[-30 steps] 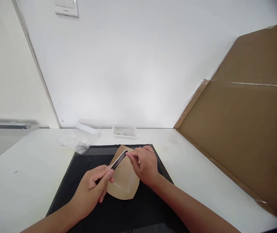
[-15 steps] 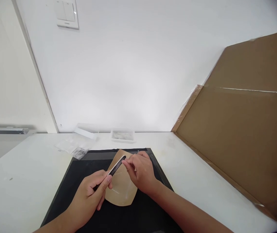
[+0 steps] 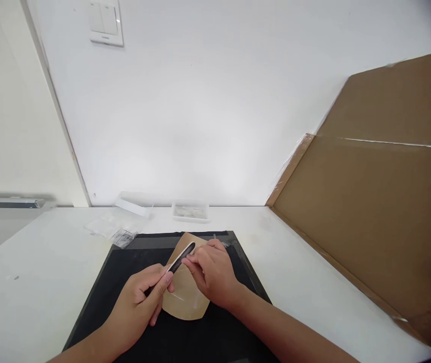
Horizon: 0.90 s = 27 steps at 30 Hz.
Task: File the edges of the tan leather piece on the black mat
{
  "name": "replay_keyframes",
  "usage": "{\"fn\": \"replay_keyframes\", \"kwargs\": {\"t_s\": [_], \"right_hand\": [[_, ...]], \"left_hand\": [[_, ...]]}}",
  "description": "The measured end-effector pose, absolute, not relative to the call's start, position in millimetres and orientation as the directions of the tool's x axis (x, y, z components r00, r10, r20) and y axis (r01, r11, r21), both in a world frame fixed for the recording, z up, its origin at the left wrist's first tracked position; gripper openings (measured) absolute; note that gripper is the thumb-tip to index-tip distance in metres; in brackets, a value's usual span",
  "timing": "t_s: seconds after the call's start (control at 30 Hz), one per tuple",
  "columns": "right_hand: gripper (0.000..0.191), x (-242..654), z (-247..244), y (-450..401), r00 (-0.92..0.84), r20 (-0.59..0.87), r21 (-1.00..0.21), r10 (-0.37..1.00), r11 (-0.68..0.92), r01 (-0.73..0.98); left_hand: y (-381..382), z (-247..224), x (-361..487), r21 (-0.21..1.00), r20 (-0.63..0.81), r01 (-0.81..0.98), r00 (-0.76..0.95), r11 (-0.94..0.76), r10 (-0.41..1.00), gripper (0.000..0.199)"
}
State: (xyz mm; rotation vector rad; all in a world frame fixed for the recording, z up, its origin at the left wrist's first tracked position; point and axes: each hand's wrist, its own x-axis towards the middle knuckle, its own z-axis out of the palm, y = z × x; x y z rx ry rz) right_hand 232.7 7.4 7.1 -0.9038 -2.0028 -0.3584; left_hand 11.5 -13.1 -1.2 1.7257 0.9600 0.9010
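Observation:
My left hand (image 3: 145, 297) is closed around the lower end of a nail file (image 3: 182, 256). The file has a dark face and a white edge, and it slants up to the right. My right hand (image 3: 209, 269) pinches thumb and forefinger together against the file's dark face, near its upper part. Whatever sits between those fingertips is too small to make out. Beneath both hands lies a tan, curved sheet (image 3: 186, 302) on a black mat (image 3: 135, 262); the hands hide part of the sheet.
Against the back wall stands a clear plastic tray (image 3: 190, 210) with small pieces inside. Clear plastic packaging (image 3: 123, 237) and a white strip lie to its left. Large cardboard (image 3: 374, 212) leans along the right side of the white table (image 3: 22, 302).
My right fingertips have slid a little down and left along the file, away from its tip. My left hand and the file have hardly moved.

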Motion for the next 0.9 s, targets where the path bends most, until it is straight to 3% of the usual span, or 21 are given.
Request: {"fn": "replay_keyframes", "kwargs": {"t_s": [0.27,0.47,0.73,0.9], "right_hand": [[0.024,241,10,12,-0.203,0.837,-0.160,0.509,0.582,0.797],[0.024,230,9,5,-0.353,0.820,-0.064,0.451,0.685,0.726],[0.024,243,7,13,-0.205,0.825,-0.179,0.526,0.589,0.788],[0.026,236,8,8,-0.325,0.808,-0.118,0.491,0.676,0.727]], "left_hand": [[-14,2,13,0.945,0.139,0.214,0.424,-0.248,0.895,0.042],[-13,2,12,0.943,0.145,0.211,0.432,-0.256,0.890,0.040],[-14,-3,11,0.943,0.142,0.218,0.425,-0.253,0.894,0.041],[-14,-2,11,0.939,0.137,0.231,0.424,-0.253,0.895,0.041]]}}
